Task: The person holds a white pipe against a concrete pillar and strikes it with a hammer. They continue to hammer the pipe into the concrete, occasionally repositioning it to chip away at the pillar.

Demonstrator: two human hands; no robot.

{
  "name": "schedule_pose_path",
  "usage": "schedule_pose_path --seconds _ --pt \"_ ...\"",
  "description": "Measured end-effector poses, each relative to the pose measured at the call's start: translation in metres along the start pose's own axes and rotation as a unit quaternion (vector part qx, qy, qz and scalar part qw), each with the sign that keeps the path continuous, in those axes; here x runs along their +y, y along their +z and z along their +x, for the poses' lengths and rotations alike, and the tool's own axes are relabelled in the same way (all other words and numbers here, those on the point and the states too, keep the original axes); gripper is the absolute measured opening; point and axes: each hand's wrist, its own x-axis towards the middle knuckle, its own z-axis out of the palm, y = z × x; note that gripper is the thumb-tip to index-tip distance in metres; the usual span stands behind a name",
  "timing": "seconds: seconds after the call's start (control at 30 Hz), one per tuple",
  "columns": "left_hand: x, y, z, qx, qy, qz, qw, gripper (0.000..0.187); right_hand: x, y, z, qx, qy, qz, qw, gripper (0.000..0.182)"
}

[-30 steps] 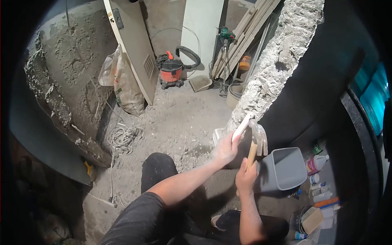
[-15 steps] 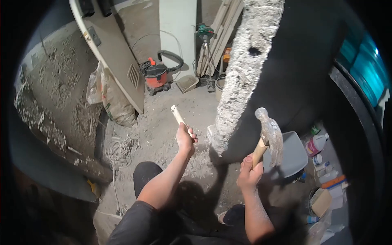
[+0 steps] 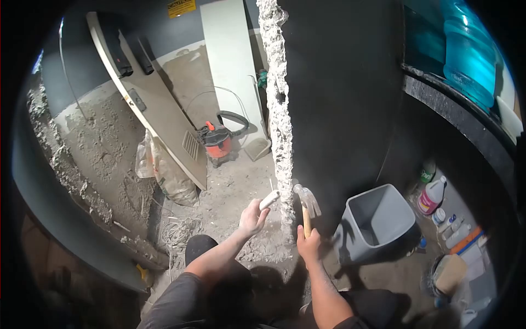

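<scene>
My left hand [image 3: 252, 218] is closed on a pale, rod-like tool [image 3: 269, 199], whose far end points up and right toward the rough, broken wall edge [image 3: 281, 142]. Whether its tip touches the wall is hard to tell. In my right hand [image 3: 309, 245] is the wooden handle of a claw hammer [image 3: 308, 204]. The hammer's head is up, just right of the wall edge and to the right of the pale tool.
A grey bin [image 3: 378, 219] stands right of my right hand, with bottles [image 3: 432, 196] beyond it. A red vacuum [image 3: 217, 143], a leaning door [image 3: 159, 104], a filled sack [image 3: 172, 175] and coiled rope [image 3: 179, 232] are at the left.
The view has shifted, and the wall edge now appears narrower. The hammer has come closer to the pale tool, which now points up and right instead of up and left.
</scene>
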Motion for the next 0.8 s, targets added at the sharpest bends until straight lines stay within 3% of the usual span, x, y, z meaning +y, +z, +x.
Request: schedule_pose_path --seconds 0.03,0.23,0.43,0.5,0.7,0.8 --pt "-0.003 -0.001 0.002 -0.001 -0.052 0.018 0.999 0.029 -0.001 -0.001 -0.001 -0.005 -0.005 0.005 1.0 0.052" --pt "-0.019 0.002 0.016 0.157 -0.059 0.161 0.973 0.035 0.0 0.002 -0.001 -0.009 -0.008 0.038 0.999 0.048" --pt "-0.019 0.019 0.003 0.128 -0.079 0.119 0.981 0.039 -0.006 -0.009 -0.001 -0.035 0.004 0.019 0.999 0.047" --pt "-0.018 0.021 0.001 0.119 -0.028 0.154 0.98 0.038 -0.002 -0.008 0.0 -0.035 -0.005 0.036 0.999 0.047" --pt "-0.015 0.016 0.0 0.106 -0.038 0.167 0.98 0.037 -0.002 -0.007 0.0 -0.036 0.01 0.004 0.999 0.047" --pt "-0.023 0.016 -0.001 0.128 0.001 0.198 0.972 0.037 -0.001 -0.007 0.0 -0.032 0.0 0.017 0.999 0.047"
